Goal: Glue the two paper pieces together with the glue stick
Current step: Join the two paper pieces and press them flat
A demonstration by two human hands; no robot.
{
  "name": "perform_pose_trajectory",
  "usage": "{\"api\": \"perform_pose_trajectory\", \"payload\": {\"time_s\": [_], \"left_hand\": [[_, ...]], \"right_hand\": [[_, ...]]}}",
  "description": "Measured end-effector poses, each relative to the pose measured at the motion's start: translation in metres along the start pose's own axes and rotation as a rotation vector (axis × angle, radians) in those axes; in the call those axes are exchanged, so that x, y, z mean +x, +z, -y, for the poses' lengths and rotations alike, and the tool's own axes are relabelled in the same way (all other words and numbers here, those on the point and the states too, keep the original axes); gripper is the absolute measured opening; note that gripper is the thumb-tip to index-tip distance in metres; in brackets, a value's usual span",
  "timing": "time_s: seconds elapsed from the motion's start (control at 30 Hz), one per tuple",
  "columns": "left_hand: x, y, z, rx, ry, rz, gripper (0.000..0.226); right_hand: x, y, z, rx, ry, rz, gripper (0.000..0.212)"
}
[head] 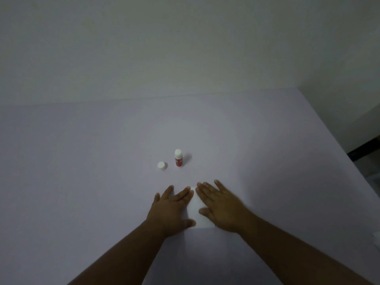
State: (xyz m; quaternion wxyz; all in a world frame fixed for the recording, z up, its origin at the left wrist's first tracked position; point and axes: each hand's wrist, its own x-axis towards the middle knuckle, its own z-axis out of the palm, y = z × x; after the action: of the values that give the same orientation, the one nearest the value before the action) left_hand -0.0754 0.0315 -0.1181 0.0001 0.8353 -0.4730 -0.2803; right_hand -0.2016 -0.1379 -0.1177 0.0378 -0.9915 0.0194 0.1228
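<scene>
White paper (197, 210) lies flat on the pale table, mostly covered by my two hands; I cannot tell whether it is one piece or two stacked. My left hand (171, 208) rests palm down on its left part, fingers spread. My right hand (220, 206) lies palm down on its right part, fingers spread. Beyond them a red glue stick (178, 158) with a white top stands upright, uncapped. Its white cap (162, 165) sits on the table just to its left.
The pale table (82, 171) reaches back to a plain wall (185, 48). The table's right edge runs diagonally at the right, with a dark floor gap (366, 149) beyond it.
</scene>
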Motion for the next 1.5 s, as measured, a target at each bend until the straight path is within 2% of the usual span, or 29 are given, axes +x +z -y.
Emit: {"api": "perform_pose_trajectory", "payload": {"time_s": [0.27,0.37,0.5,0.67,0.73,0.9,1.17,1.5], "left_hand": [[0.0,0.001,0.0,-0.001,0.006,0.002,0.092],[0.0,0.001,0.001,-0.012,0.001,-0.002,0.091],[0.001,0.003,0.002,-0.013,0.008,-0.007,0.091],[0.003,0.005,0.003,-0.001,0.01,-0.004,0.092],[0.003,0.005,0.003,0.003,0.012,-0.005,0.092],[0.002,0.003,0.002,-0.001,0.007,0.005,0.092],[-0.001,-0.003,-0.003,-0.041,-0.009,-0.027,0.09],[0.0,-0.02,-0.012,-0.031,-0.02,-0.035,0.082]], "right_hand": [[-0.052,0.016,0.017,0.012,-0.189,-0.011,0.056],[-0.023,-0.004,0.01,-0.102,-0.085,0.033,0.058],[-0.012,-0.002,0.014,-0.016,-0.028,0.005,0.063],[-0.058,0.023,0.019,0.026,-0.216,-0.011,0.058],[-0.048,0.014,0.011,-0.022,-0.168,0.003,0.057],[-0.007,0.007,-0.003,0.063,0.03,-0.022,0.06],[-0.001,0.004,0.0,0.063,0.03,0.011,0.063],[0.011,-0.013,0.011,0.139,0.13,-0.082,0.063]]}}
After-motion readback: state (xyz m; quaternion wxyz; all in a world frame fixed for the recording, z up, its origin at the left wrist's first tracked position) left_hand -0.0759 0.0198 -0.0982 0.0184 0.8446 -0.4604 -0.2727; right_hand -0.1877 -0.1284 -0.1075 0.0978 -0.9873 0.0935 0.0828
